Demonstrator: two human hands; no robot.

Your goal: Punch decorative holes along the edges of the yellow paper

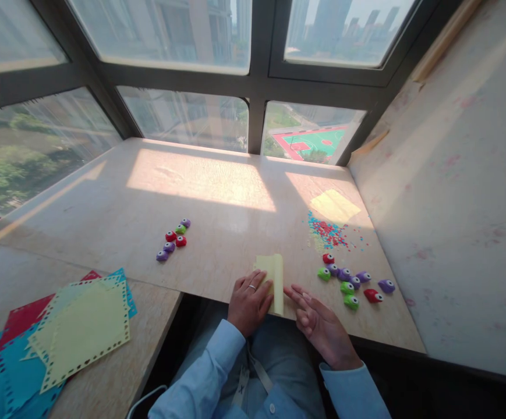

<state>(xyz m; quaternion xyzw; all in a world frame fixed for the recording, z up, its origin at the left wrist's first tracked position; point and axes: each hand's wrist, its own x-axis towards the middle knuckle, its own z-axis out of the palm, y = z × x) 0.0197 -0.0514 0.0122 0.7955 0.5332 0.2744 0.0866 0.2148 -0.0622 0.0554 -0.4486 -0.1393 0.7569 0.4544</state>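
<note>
A pale yellow sheet of paper (278,285) lies at the table's front edge, its right side curled or folded over into a narrow upright strip. My left hand (251,299), with a ring on one finger, rests flat on the sheet's left part, fingers stretched out. Just right of the folded strip is my right hand (318,323), palm turned partly up and fingers extended. Its fingertips are close to the strip; whether they touch it I cannot tell. Nothing shows in that hand.
Several small craft punches (347,287) in red, green and purple sit at right, more punches (169,247) at left. Paper confetti (329,233) lies beside a yellow sheet (335,205). Sheets with punched edges (89,331) are piled at left. A wall (462,233) bounds the right.
</note>
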